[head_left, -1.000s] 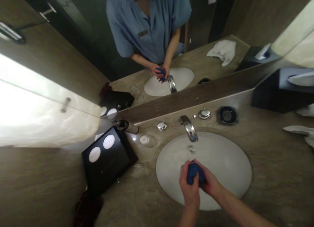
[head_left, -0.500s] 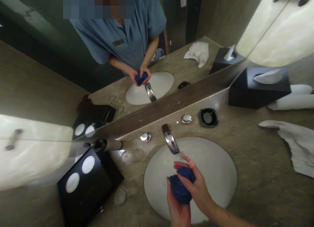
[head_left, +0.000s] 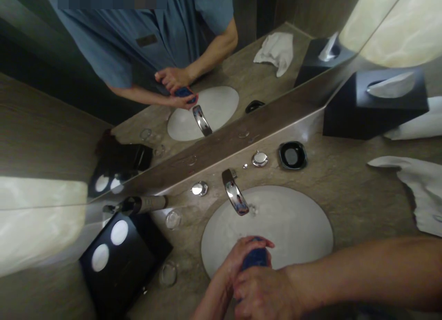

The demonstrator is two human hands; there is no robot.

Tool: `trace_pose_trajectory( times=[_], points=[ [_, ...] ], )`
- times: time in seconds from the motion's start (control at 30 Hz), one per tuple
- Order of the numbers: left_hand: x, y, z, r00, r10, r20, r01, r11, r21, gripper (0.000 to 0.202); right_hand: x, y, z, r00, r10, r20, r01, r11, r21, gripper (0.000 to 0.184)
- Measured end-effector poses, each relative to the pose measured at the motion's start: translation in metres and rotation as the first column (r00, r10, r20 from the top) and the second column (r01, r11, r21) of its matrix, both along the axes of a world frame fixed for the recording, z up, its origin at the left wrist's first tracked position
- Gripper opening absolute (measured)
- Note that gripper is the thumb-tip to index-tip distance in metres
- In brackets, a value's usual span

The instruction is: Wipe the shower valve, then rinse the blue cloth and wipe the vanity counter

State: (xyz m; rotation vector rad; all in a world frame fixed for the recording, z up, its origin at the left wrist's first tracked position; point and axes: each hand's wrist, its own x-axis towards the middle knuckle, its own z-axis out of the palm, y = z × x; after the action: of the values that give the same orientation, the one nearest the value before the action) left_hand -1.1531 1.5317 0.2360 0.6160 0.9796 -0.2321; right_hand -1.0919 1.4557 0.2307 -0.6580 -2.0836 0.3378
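Since 0.5 s ago, blue cloth has been brought lower, to the near rim of the basin, below the faucet. It's now squeezed betw. left hand and right hand, fingers curled tight round it; wringing judged ongoing.

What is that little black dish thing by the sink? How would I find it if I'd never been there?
Start at the white oval sink in the stone counter and find the chrome faucet at its back edge. To the faucet's right sits a round chrome knob, and just past it lies the black soap dish. It is the only small, dark, rounded-square tray there, low and shallow beside the tall tissue box.
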Motion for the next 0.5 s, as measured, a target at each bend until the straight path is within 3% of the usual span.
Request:
trace_pose_trajectory(
  times=[0.07,0.13,0.23,0.27,0.33,0.4,0.43,0.5],
  points=[
    [0.007,0.009,-0.001,0.979,-0.203,0.010,0.202,0.978,0.043,0.039,0.000,-0.002,0.007,0.986,0.067,0.153,-0.051,0.993,-0.106,0.016],
    [0.013,0.018,-0.002,0.943,-0.333,-0.002,0.332,0.941,0.063,0.037,0.003,0.002,0.017,0.947,0.141,0.290,-0.092,0.980,-0.177,0.015],
    [0.020,0.029,-0.009,0.840,-0.542,0.015,0.529,0.826,0.196,0.030,0.006,0.015,0.025,0.817,0.281,0.504,-0.151,0.947,-0.283,0.027],
    [0.023,0.031,-0.012,0.783,-0.621,-0.008,0.602,0.756,0.256,0.029,0.005,0.019,0.024,0.766,0.329,0.552,-0.168,0.932,-0.322,0.028],
    [0.028,0.031,-0.018,0.613,-0.776,-0.148,0.766,0.539,0.351,0.030,0.000,0.025,0.019,0.699,0.406,0.588,-0.183,0.897,-0.402,0.024],
    [0.032,0.025,-0.023,0.424,-0.845,-0.326,0.881,0.303,0.363,0.033,-0.011,0.025,0.008,0.686,0.446,0.575,-0.187,0.872,-0.453,0.019],
    [0.033,0.021,-0.026,0.348,-0.852,-0.390,0.913,0.214,0.347,0.034,-0.018,0.024,0.002,0.693,0.454,0.560,-0.185,0.863,-0.470,0.018],
    [0.031,0.009,-0.031,0.264,-0.845,-0.464,0.942,0.124,0.311,0.035,-0.035,0.018,-0.013,0.699,0.473,0.536,-0.175,0.840,-0.514,0.019]
  ],
)
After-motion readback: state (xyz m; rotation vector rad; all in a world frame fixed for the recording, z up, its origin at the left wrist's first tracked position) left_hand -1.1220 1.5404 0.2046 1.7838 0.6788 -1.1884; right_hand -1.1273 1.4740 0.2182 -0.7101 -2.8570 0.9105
